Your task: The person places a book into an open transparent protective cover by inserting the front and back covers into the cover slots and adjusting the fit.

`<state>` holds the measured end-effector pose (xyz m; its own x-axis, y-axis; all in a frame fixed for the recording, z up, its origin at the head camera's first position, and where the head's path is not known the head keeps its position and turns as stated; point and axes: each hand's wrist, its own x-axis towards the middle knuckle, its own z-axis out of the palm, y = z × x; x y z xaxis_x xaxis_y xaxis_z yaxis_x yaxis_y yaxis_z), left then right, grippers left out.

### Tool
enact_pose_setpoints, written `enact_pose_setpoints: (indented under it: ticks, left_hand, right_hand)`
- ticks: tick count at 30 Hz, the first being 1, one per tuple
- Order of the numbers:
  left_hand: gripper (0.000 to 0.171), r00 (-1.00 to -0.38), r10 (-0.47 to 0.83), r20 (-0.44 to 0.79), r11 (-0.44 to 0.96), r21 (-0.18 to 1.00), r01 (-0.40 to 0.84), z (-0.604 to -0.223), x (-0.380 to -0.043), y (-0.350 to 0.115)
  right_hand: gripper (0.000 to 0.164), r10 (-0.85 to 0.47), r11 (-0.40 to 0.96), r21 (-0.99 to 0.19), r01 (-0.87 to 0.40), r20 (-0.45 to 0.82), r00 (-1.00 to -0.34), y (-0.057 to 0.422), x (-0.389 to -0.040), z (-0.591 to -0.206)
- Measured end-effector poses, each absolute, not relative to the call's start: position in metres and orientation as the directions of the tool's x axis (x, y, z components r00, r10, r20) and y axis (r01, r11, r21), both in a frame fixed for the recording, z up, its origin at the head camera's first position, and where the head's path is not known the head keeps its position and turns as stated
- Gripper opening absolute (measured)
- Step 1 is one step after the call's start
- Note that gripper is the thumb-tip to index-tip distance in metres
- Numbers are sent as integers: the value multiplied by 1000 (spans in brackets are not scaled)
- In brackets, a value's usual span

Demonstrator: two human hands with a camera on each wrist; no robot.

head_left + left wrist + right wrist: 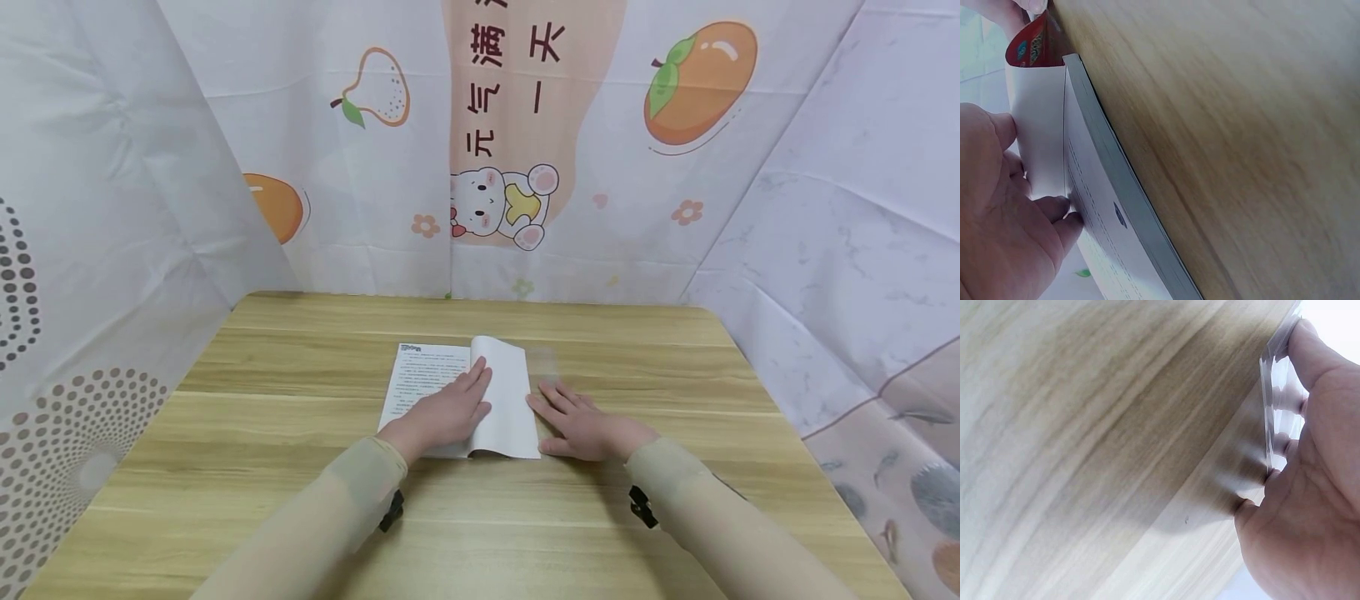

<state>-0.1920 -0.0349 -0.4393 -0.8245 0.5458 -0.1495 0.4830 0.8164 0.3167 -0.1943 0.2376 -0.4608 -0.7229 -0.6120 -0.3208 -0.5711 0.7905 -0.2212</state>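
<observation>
A book (420, 383) lies open on the wooden table, its left page printed with text. A blank white cover flap (506, 400) curves up beside that page and runs to the right. My left hand (450, 408) rests across the printed page and the flap near the fold, fingers extended. My right hand (573, 423) lies flat at the flap's right edge, over a clear plastic film (546, 363). In the right wrist view its fingertips press along the edge of the clear film (1197, 494). A red, picture-printed part (1034, 49) curls beyond the flap in the left wrist view.
The wooden table (300, 500) extends around the book on every side. Behind it hangs a white curtain (300, 108) with fruit and bear prints, and patterned cloths stand at the left and right edges. Both sleeves carry black wrist straps (643, 507).
</observation>
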Motion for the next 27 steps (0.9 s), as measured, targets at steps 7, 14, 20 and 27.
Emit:
enact_pose_setpoints:
  ticks: [7, 14, 20, 27]
  left_hand:
    - [58, -818, 559, -138, 814, 283, 508, -438, -191, -34]
    - [58, -820, 558, -129, 815, 270, 512, -438, -189, -33]
    - [59, -823, 552, -139, 821, 264, 506, -440, -190, -33]
    - [62, -828, 538, -158, 833, 250, 493, -439, -190, -33]
  right_hand:
    - [78, -618, 786, -220, -578, -311, -722, 238, -194, -462]
    - [78, -616, 788, -224, -574, -313, -723, 237, -193, -460]
    - [78, -624, 782, -235, -578, -305, -720, 237, -192, -458]
    - [78, -621, 784, -237, -574, -307, -721, 237, -192, -457]
